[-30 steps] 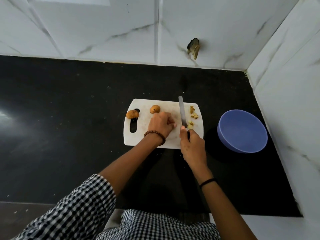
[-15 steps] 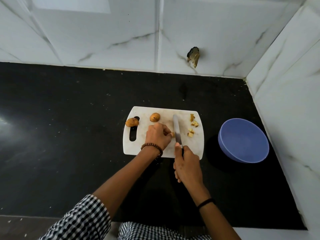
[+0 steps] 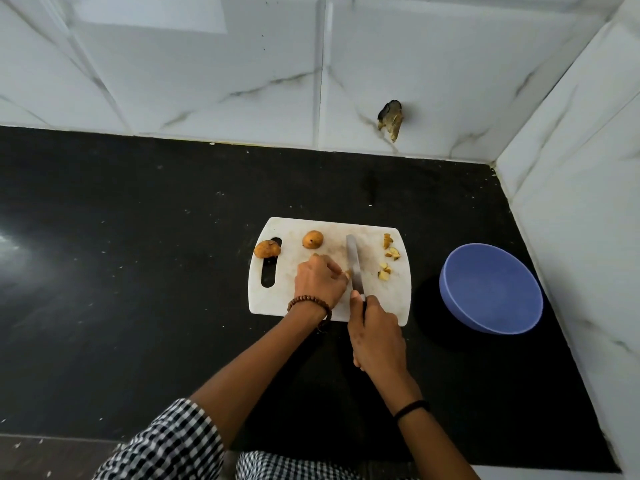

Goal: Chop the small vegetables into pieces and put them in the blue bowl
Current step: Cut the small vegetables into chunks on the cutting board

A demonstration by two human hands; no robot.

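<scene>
A white cutting board (image 3: 398,299) lies on the black counter. Two whole small brown vegetables sit at its left end, one (image 3: 266,248) by the handle slot and one (image 3: 312,239) further right. Several cut pieces (image 3: 388,259) lie at the board's right side. My left hand (image 3: 320,282) presses down on a small vegetable piece, mostly hidden under my fingers. My right hand (image 3: 375,336) grips a knife (image 3: 355,265) whose blade rests on the board right beside my left fingertips. The blue bowl (image 3: 491,289) stands to the right of the board and looks empty.
White marble-tiled walls close the counter at the back and on the right, just beyond the bowl. A dark broken patch (image 3: 391,119) marks the back wall. The black counter (image 3: 138,271) stretches wide to the left.
The knife has shifted left from beside the cut pieces to right against my left fingertips. My right hand drew back toward me along the board's near edge.
</scene>
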